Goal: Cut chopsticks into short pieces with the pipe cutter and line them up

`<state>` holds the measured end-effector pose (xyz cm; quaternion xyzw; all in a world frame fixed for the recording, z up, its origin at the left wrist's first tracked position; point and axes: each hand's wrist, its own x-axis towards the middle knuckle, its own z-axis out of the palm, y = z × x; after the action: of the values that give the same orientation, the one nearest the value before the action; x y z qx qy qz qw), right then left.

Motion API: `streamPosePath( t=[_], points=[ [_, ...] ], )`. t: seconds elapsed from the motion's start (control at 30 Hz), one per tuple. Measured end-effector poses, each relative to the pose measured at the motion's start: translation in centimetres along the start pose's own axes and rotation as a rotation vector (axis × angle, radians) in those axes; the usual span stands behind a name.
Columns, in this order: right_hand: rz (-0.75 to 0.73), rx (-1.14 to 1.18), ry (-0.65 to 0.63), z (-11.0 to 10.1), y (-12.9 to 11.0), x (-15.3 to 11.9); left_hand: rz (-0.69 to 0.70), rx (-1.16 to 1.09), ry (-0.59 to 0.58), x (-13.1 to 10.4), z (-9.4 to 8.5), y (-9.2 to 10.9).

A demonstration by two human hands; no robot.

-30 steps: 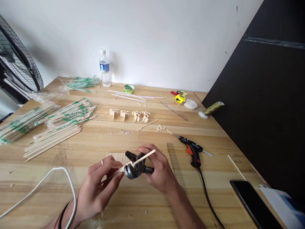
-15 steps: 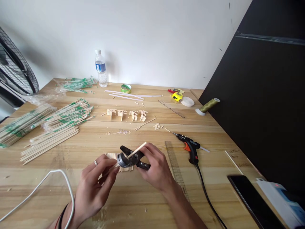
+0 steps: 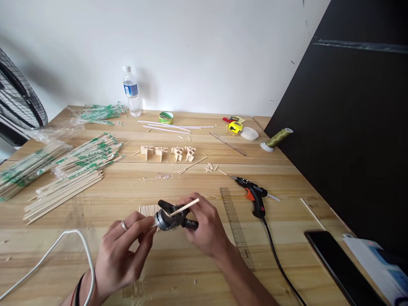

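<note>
A thin round wooden stick [image 3: 185, 208] runs through the jaws of black-handled cutting pliers [image 3: 164, 220] with a rounded grey head. My right hand [image 3: 207, 225] is wrapped round the pliers' handles. My left hand [image 3: 123, 250] pinches the other part of the stick just left of the jaws, thumb against fingers; the fingers partly hide it. Behind and below the pliers lies a row of short cut sticks [image 3: 148, 210], side by side on the table and partly covered by the tool and my hands.
Bundles of wooden sticks [image 3: 66, 191] lie left. Small stick assemblies [image 3: 146, 152] stand mid-table, with short offcuts [image 3: 209, 167] nearby. At right are a ruler [image 3: 234, 221], a glue gun [image 3: 253, 195] with its cord and a phone [image 3: 338, 263]. A white cable [image 3: 84, 242] crosses my left wrist.
The stick's free end has tipped lower and to the right, and the pliers have turned slightly. My left hand has shifted a little left. The whole view has moved slightly.
</note>
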<state>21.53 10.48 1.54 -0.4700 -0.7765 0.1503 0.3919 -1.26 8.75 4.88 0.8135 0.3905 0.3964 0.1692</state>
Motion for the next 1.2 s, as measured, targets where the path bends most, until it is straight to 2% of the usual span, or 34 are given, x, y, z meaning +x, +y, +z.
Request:
streamPosePath(
  t=[0.17,0.33,0.5,0.57,0.63,0.67,0.77,0.83,0.9,1.0,1.07,1.13,1.2],
  points=[
    [0.085,-0.064,-0.046,0.3,-0.3,-0.2,-0.069,-0.027,0.004,0.0,0.2,-0.2],
    [0.121,-0.141,-0.038,0.3,-0.2,-0.3,-0.235,-0.181,-0.097,0.5,0.1,-0.7],
    [0.159,-0.203,-0.018,-0.1,0.4,-0.2,-0.375,-0.327,-0.148,1.1,-0.8,-2.6],
    [0.187,-0.217,-0.010,-0.4,0.7,-0.1,-0.421,-0.233,-0.104,1.2,-1.3,-4.3],
    [0.206,-0.223,-0.007,-0.7,0.9,0.0,-0.439,0.025,0.001,1.2,-1.7,-6.6],
    [0.215,-0.223,-0.011,-0.7,1.0,0.0,-0.434,0.146,0.015,1.1,-1.8,-7.8],
    [0.246,-0.222,-0.048,-0.8,1.1,0.0,-0.422,0.401,0.002,0.7,-1.7,-10.8],
    [0.274,-0.224,-0.085,-0.8,1.0,0.0,-0.426,0.460,-0.006,0.6,-1.5,-11.5],
    [0.306,-0.233,-0.125,-0.7,0.8,0.1,-0.386,0.442,0.060,0.8,-1.3,-11.0],
    [0.352,-0.270,-0.208,-0.6,0.0,0.2,-0.193,0.305,0.176,1.3,-1.0,-8.0],
    [0.355,-0.295,-0.288,-0.4,-0.6,0.3,-0.027,0.208,0.148,1.3,-0.7,-5.6],
    [0.345,-0.309,-0.373,-0.2,-1.4,0.3,0.124,0.170,0.067,1.0,-0.2,-3.5],
    [0.341,-0.317,-0.451,0.1,-2.1,0.3,0.205,0.161,-0.017,0.7,0.4,-2.4]
  ],
)
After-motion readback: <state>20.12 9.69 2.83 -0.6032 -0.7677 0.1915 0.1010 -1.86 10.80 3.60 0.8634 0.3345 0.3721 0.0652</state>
